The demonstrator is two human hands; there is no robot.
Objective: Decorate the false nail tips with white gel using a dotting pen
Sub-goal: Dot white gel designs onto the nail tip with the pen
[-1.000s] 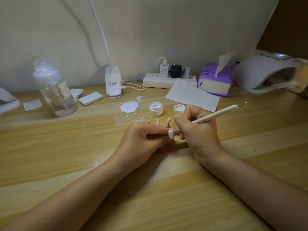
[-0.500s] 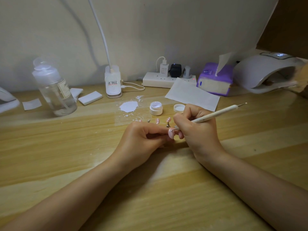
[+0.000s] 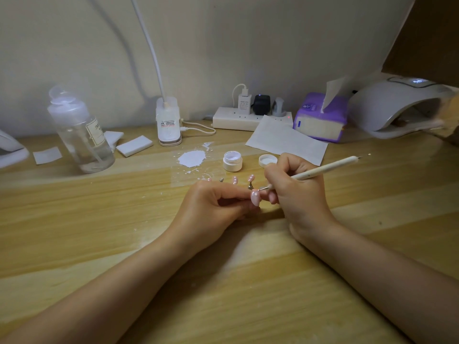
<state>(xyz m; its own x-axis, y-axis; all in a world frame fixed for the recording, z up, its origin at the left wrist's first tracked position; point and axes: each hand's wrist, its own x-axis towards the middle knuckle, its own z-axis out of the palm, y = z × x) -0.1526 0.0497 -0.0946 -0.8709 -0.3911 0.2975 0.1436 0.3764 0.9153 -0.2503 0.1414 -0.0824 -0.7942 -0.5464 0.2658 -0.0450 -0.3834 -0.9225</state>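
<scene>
My left hand (image 3: 213,209) pinches a pink false nail tip (image 3: 255,197) at the middle of the wooden desk. My right hand (image 3: 298,192) grips a white dotting pen (image 3: 323,168) like a pencil, its metal point touching the top of that nail tip. Just behind my hands, other pink nail tips (image 3: 235,180) stand on small metal holders (image 3: 250,186). An open white gel jar (image 3: 232,161) sits behind them, with its lid (image 3: 267,160) to the right.
A clear bottle (image 3: 82,135) stands at the left, with white pads (image 3: 134,145) near it. A lamp base (image 3: 169,122), power strip (image 3: 248,117), paper sheet (image 3: 285,142), purple tissue pack (image 3: 320,120) and nail lamp (image 3: 400,110) line the back. A white smear (image 3: 191,158) lies on the desk.
Both hands stay where they were. The pen point shifts very slightly over the held nail tip.
</scene>
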